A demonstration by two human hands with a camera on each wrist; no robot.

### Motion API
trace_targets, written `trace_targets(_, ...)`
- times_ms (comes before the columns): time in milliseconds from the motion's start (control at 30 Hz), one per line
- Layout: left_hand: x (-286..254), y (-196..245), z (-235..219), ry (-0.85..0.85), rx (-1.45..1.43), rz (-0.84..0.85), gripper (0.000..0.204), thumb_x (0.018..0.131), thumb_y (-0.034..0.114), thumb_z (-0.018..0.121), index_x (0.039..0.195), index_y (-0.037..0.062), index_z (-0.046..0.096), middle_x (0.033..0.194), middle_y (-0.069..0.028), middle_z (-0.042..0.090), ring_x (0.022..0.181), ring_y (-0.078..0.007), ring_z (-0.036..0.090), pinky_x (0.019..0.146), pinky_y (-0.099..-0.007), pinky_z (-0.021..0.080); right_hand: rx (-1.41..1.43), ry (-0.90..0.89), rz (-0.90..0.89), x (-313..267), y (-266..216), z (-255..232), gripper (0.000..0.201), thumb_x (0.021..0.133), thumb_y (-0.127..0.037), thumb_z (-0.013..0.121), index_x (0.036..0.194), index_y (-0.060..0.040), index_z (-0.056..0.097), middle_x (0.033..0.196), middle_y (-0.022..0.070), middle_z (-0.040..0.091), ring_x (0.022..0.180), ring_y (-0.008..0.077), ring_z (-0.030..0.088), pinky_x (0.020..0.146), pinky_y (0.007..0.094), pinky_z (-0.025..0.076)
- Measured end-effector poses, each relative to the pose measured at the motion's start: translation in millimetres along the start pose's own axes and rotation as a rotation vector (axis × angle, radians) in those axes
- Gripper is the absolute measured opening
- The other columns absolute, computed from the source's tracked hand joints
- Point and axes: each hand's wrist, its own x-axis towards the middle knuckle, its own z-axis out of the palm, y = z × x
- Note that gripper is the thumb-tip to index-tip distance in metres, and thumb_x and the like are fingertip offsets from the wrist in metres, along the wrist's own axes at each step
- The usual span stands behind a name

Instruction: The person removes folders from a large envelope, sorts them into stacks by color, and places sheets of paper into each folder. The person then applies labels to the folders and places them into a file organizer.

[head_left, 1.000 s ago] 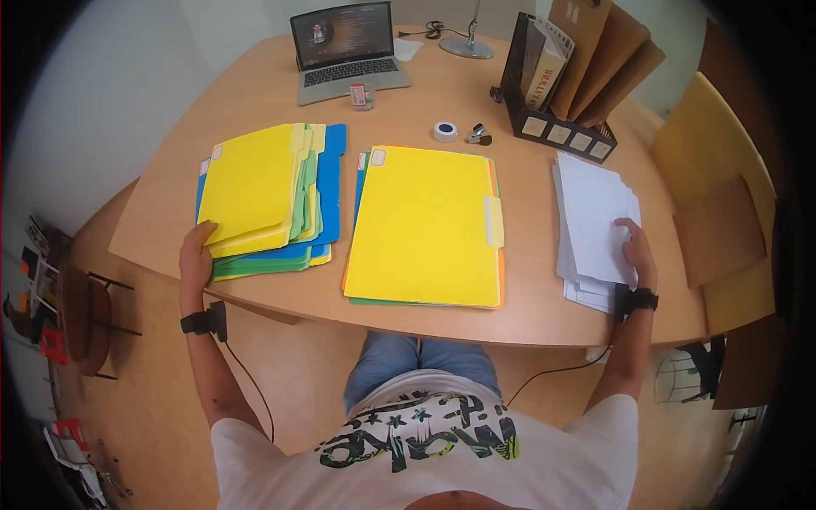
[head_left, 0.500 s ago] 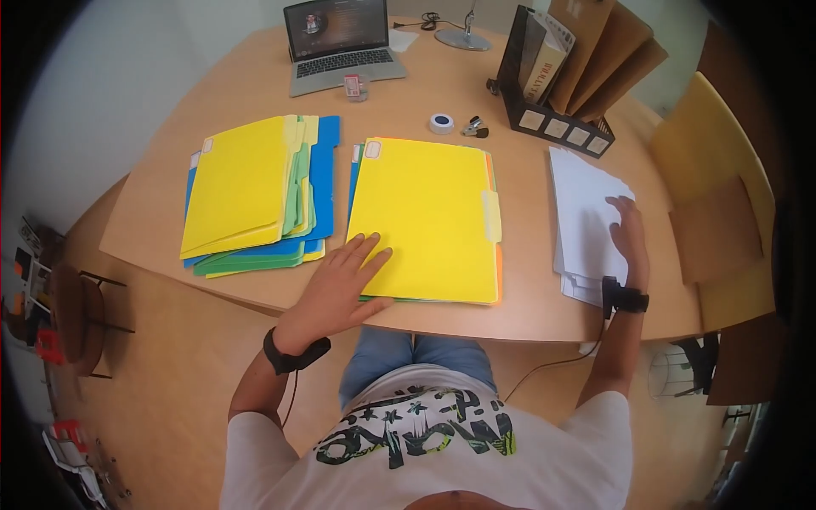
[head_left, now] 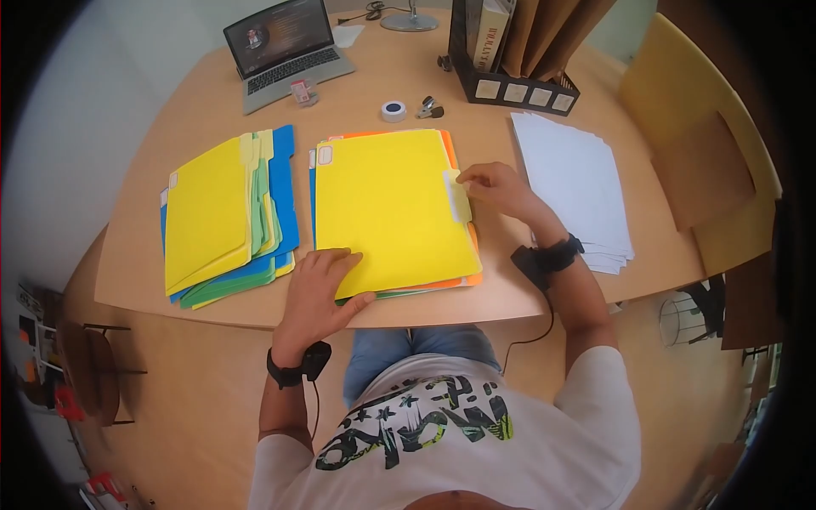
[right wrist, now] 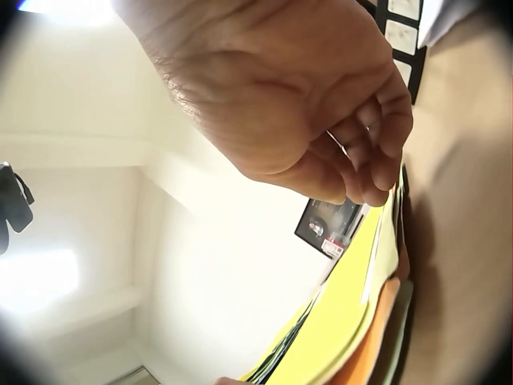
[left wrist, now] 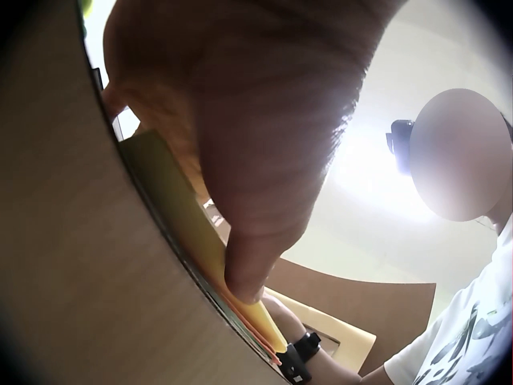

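Opening step on the top yellow folder (head_left: 387,204), lying between the hands: left hand (head_left: 321,289) flat, pinning its near corner, right hand (head_left: 495,187) pinching the side tab (head_left: 458,195); next move likely needs a clean lift without dragging the stack.

No lettering legible anywhere. Print on my white T-shirt (head_left: 416,425) is stylised, unreadable. Spine text of the cream book (head_left: 491,25) in the far black file rack (head_left: 510,89) is too small.

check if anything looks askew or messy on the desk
Only mild untidiness: the left folder stack is fanned out with uneven edges, and the white paper pile is splayed. Nothing is spilled or damaged.
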Motion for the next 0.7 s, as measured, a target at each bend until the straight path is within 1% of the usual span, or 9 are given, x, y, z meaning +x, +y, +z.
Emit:
trace_targets(100,-2,1,-1,-0.008,-0.019,0.007,0.054,0.079,0.039,0.065,0.12,0.0047,0.057,0.12,-0.0183,0.052,0.111,-0.0365,0.046,0.096,-0.0445,0.036,0.149,-0.021,0.067,1,12,19,0.025,0.089,-0.016,0.056,0.096,0.0054,0.066,0.068,0.0052,0.06,0.064,0.011,0.054,0.06,0.0241,0.045)
trace_targets(200,-3,4,0,-0.008,0.004,0.011,0.052,0.081,0.04,0.063,0.122,0.0074,0.057,0.12,-0.017,0.052,0.113,-0.0356,0.043,0.096,-0.0456,0.034,0.209,-0.05,0.233,-1,-1,16,0.028,0.089,-0.019,0.056,0.096,0.0062,0.065,0.071,0.0054,0.06,0.066,0.0113,0.056,0.06,0.0242,0.046)
trace_targets(300,-4,5,2,-0.009,-0.028,-0.017,0.051,0.082,0.037,0.062,0.123,0.0073,0.056,0.122,-0.0167,0.05,0.116,-0.0354,0.041,0.097,-0.0463,0.033,0.334,-0.054,0.325,-1,-6,19,0.03,0.09,-0.022,0.055,0.099,0.0056,0.065,0.074,0.0051,0.06,0.068,0.0124,0.057,0.062,0.0248,0.048)
trace_targets(400,-5,4,6,0.082,-0.091,-0.023,0.042,0.088,0.033,0.056,0.119,0.0058,0.058,0.118,-0.017,0.054,0.112,-0.0347,0.046,0.096,-0.0451,0.034,0.436,-0.07,0.353,-3,-10,19,0.032,0.091,-0.021,0.054,0.106,0.0056,0.062,0.084,0.0074,0.062,0.072,0.0142,0.059,0.067,0.0264,0.051)
trace_targets(500,-7,-3,14,0.207,-0.147,-0.026,0.032,0.093,0.026,0.051,0.113,0.0034,0.061,0.109,-0.0179,0.06,0.104,-0.0348,0.054,0.091,-0.0429,0.041,0.558,-0.022,0.307,-7,-12,19,0.033,0.091,-0.019,0.052,0.111,0.0063,0.059,0.092,0.0101,0.062,0.076,0.0163,0.062,0.071,0.0281,0.053)
trace_targets(533,-8,0,16,0.254,-0.156,-0.053,0.031,0.094,0.025,0.05,0.112,0.0025,0.061,0.106,-0.018,0.061,0.101,-0.0354,0.056,0.088,-0.0424,0.043,0.577,-0.018,0.313,-6,-11,19,0.034,0.092,-0.012,0.05,0.118,0.0101,0.053,0.098,0.013,0.06,0.078,0.0176,0.063,0.07,0.0281,0.054)
trace_targets(600,-10,6,21,0.346,-0.177,-0.102,0.029,0.097,0.022,0.047,0.109,0.0006,0.062,0.1,-0.0181,0.064,0.094,-0.0366,0.06,0.083,-0.0412,0.047,0.617,-0.018,0.313,-8,-12,20,0.039,0.092,-0.011,0.05,0.125,0.0101,0.047,0.106,0.0147,0.057,0.081,0.0188,0.064,0.072,0.0282,0.054)
trace_targets(633,-12,6,21,0.362,-0.213,-0.129,0.03,0.097,0.022,0.046,0.109,-0.0005,0.062,0.1,-0.0187,0.064,0.093,-0.037,0.061,0.082,-0.0406,0.048,0.636,-0.016,0.316,-9,-14,20,0.042,0.092,-0.01,0.05,0.129,0.0102,0.044,0.109,0.0156,0.056,0.082,0.0194,0.064,0.072,0.0283,0.054)
trace_targets(700,-15,7,20,0.388,-0.287,-0.178,0.032,0.098,0.023,0.045,0.11,-0.0027,0.06,0.099,-0.0199,0.064,0.091,-0.0378,0.062,0.079,-0.0394,0.05,0.653,-0.026,0.312,-10,-18,23,0.047,0.09,-0.012,0.052,0.132,0.008,0.042,0.111,0.014,0.056,0.083,0.0195,0.064,0.075,0.0288,0.053)
